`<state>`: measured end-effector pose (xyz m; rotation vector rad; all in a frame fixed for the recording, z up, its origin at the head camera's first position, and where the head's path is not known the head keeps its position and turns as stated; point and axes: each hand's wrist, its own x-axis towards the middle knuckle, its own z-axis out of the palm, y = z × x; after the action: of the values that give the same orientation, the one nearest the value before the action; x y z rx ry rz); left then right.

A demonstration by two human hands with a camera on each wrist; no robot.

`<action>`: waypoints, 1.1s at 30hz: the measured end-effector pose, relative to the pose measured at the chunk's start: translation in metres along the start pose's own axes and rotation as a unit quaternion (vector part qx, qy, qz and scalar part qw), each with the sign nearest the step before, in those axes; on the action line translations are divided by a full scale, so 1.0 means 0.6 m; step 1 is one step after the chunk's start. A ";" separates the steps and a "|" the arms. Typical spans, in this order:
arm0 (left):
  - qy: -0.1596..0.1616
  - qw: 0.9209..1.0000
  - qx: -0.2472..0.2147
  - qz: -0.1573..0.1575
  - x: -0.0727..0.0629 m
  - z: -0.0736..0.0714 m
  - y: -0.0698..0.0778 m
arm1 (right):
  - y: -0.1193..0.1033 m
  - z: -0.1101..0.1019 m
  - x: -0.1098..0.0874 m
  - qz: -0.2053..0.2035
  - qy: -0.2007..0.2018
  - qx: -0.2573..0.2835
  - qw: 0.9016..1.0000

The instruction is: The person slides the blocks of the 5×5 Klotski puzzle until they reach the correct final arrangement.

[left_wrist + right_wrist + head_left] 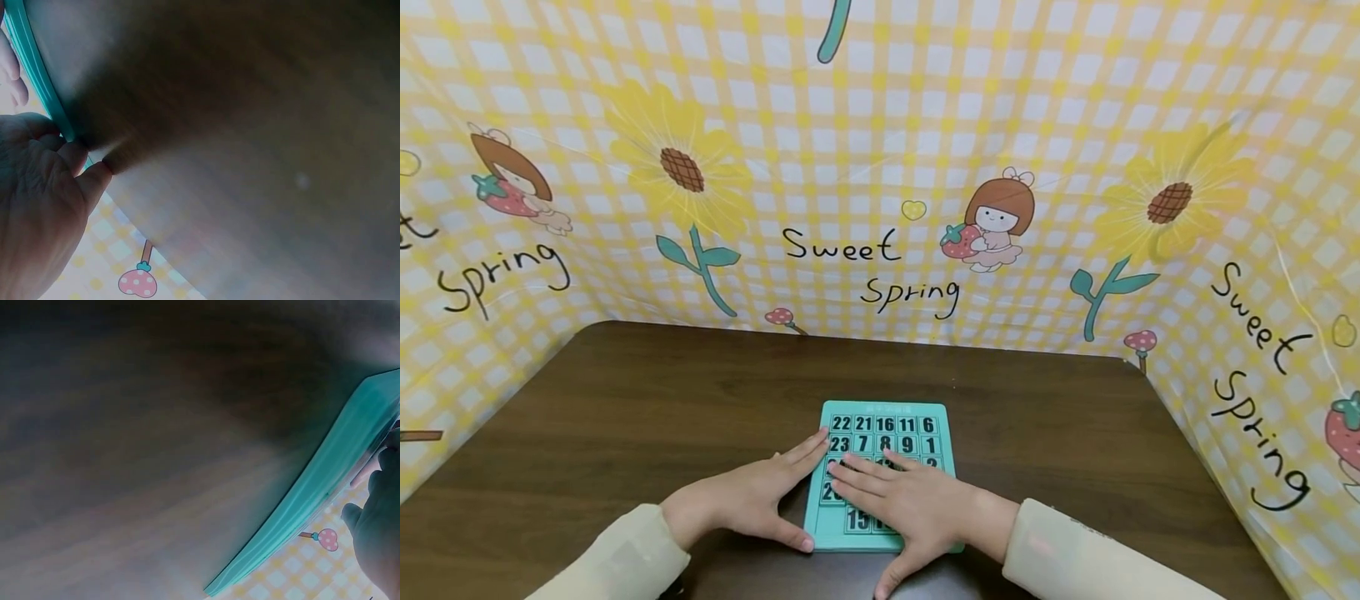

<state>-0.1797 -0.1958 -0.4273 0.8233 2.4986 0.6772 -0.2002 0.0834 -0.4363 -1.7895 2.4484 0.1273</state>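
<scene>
A teal number slide puzzle lies on the dark wooden table, its black-numbered tiles facing up. My left hand is at its left side, fingers straight along the edge and thumb tip at the near left corner. Over the lower tiles my right hand spreads its fingers, fingertips on the tiles toward the left columns, thumb pointing toward me. That hand hides several tiles in the middle and lower right. In the left wrist view, the fingers meet the teal rim; the right wrist view shows the puzzle's side wall.
The brown table extends to both sides and behind the puzzle. A yellow checked cloth with sunflowers, cartoon figures and "Sweet Spring" lettering hangs around its back and sides.
</scene>
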 end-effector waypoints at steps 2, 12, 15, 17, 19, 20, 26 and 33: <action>0.000 1.000 -0.001 0.001 0.000 -0.001 0.001 | -0.002 -0.002 0.002 0.001 -0.001 -0.006 1.000; 0.004 1.000 0.003 0.002 -0.002 -0.004 0.003 | -0.022 -0.011 -0.003 -0.015 -0.013 -0.043 0.999; 0.006 1.000 0.006 0.004 -0.002 -0.003 0.002 | -0.029 -0.013 -0.007 -0.028 -0.018 -0.056 0.998; 0.006 1.000 0.007 0.006 -0.002 -0.003 0.002 | -0.033 -0.013 -0.010 -0.036 -0.021 -0.060 0.997; 0.007 1.000 0.007 0.007 -0.002 -0.002 0.002 | -0.035 -0.014 -0.011 -0.040 -0.020 -0.064 0.997; 0.007 1.000 0.007 0.008 -0.002 -0.002 0.001 | -0.036 -0.015 -0.011 -0.039 -0.016 -0.068 0.997; 0.002 1.000 0.002 0.007 -0.001 -0.003 0.001 | -0.014 -0.020 -0.004 -0.005 0.001 -0.020 1.000; -0.002 1.000 -0.003 0.004 0.000 -0.001 -0.002 | 0.005 -0.012 0.011 0.033 -0.007 0.017 0.999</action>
<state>-0.1806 -0.1967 -0.4273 0.8333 2.4893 0.6850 -0.2051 0.0771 -0.4303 -1.6899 2.4862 0.1021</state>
